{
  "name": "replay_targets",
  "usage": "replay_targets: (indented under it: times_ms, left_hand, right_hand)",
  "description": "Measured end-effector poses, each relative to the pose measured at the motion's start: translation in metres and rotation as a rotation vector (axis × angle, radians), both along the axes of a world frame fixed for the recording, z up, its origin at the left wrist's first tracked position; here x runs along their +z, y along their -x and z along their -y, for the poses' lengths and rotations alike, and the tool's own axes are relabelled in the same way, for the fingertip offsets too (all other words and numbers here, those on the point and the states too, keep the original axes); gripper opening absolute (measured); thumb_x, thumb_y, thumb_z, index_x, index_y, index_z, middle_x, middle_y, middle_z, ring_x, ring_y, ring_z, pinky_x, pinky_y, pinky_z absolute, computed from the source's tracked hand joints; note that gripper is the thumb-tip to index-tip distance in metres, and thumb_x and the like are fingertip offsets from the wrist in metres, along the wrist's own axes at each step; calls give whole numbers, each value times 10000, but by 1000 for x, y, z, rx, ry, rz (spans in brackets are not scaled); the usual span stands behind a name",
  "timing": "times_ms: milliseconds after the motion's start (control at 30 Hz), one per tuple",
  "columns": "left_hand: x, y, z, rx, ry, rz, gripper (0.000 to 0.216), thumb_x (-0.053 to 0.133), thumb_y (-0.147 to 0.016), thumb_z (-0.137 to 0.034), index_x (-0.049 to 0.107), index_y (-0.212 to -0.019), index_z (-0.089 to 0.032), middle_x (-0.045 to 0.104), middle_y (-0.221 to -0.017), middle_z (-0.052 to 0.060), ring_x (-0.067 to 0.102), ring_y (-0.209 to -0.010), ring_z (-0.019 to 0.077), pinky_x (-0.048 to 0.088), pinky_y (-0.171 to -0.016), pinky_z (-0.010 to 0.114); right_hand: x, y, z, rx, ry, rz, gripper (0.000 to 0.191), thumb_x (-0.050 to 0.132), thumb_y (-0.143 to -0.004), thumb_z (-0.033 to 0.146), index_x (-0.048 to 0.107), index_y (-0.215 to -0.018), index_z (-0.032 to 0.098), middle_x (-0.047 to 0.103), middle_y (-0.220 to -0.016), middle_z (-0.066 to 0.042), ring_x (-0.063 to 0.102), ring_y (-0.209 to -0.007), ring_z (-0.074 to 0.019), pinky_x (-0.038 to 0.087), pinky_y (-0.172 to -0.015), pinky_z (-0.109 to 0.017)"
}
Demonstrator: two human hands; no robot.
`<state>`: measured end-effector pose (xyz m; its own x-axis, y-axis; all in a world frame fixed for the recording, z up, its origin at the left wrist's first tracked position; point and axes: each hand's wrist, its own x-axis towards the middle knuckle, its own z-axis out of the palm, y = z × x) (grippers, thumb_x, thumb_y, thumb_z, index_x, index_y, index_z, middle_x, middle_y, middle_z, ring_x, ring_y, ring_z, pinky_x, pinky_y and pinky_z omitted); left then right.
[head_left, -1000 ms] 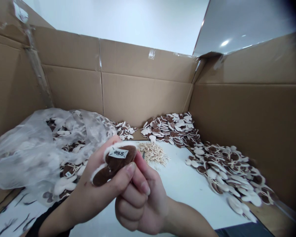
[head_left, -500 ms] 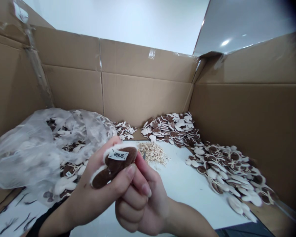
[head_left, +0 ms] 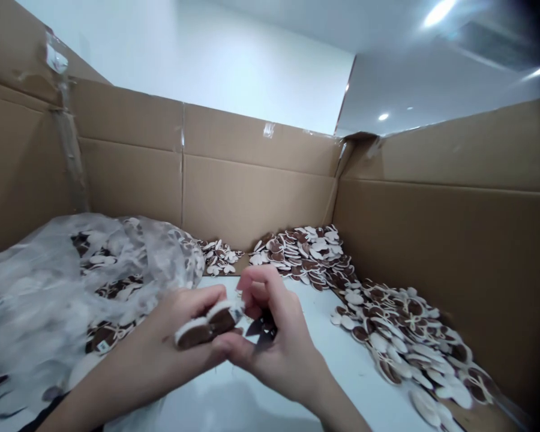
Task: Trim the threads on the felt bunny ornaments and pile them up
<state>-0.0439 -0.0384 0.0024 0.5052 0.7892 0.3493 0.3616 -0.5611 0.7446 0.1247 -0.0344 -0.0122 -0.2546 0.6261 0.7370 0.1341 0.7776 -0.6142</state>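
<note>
— Piece of plush [head_left: 206, 324], where does it lie?
— Pinched in your left hand [head_left: 171, 345], long axis left-right. Your right hand [head_left: 279, 339], just beside its right end, is closed on perhaps small scissors [head_left: 260, 327].

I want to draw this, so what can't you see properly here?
- Head view: the right hand covers most of the dark thing it holds; cannot tell what it is.
- Head view: the plush piece in the left hand is nearly edge-on, so its face is hidden.
- Head view: the cloudy plastic bag blurs the pieces inside.
- Head view: the bottom edge cuts off the left arm.
</note>
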Motion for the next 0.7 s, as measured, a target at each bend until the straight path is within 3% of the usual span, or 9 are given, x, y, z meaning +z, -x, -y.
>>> replay_targets:
  times_ms: [100,167,267,367,433,567,700]
  left_hand:
    - [1,-5,2,-54,196,8,104,567,-822,-270,558,-803,-169,517,-730,-22,443,-655,117,336,-543,183]
    - [2,-9,1,-79,329,102,132,601,-819,-303,569,-835,-177,533,-779,-15,462,-691,121,354,-580,184]
    - [2,-12,-2,-196,464,271,252,645,-786,-412,588,-858,-177,527,-753,-10,443,-644,110,347,-572,191]
    - [0,-16,-3,-267,453,482,364,505,-851,-514,597,-811,-163,439,-643,-15,358,-589,108,325,-557,205]
    - [-3,-18,-1,-252,507,619,392,443,-889,-505,569,-745,-163,373,-601,-22,318,-581,110,340,-578,203]
    - [-7,-20,5,-266,777,814,358,603,-833,-420,479,-626,-156,241,-548,-61,184,-508,81,288,-493,177]
    - [-7,-21,8,-323,996,952,318,705,-768,-323,496,-617,-138,276,-571,-64,196,-503,59,279,-489,171]
  right_hand:
    - [4,-8,-3,50,50,210,190,608,-848,294,449,-782,216,439,-628,59,365,-540,-86,275,-500,-204]
    - [5,-11,-3,95,53,237,214,530,-903,290,445,-727,201,467,-632,45,403,-566,-91,295,-519,-207]
    - [7,-13,-5,140,113,150,268,472,-946,350,435,-726,200,470,-607,41,432,-535,-92,318,-496,-198]
    - [8,-16,-8,181,190,17,317,424,-971,403,406,-723,207,468,-570,47,455,-484,-88,345,-454,-184]
    - [8,-18,-12,168,166,-11,325,424,-974,401,398,-713,208,467,-569,46,458,-482,-87,353,-448,-180]
    - [8,-18,-17,110,37,53,303,430,-969,354,405,-705,207,447,-598,37,417,-511,-95,339,-465,-192]
    - [7,-12,-15,73,-67,110,260,452,-940,264,398,-694,201,377,-575,53,336,-505,-87,284,-465,-198]
